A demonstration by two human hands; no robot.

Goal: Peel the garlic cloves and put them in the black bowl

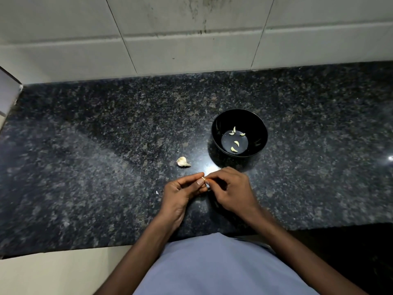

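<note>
A black bowl [253,122] stands on the dark granite counter, with several peeled garlic cloves [234,149] on its bottom. A pale piece of a garlic bulb [182,162] lies on the counter just left of the bowl. Below it, my left hand [180,193] and my right hand [230,191] meet fingertip to fingertip and together pinch a small garlic clove [203,178], of which only a pale tip shows between the fingers.
A tiny white scrap of garlic skin [157,192] lies left of my left hand. The tiled wall [191,35] runs along the counter's back edge. The counter's front edge [85,248] is close to my body.
</note>
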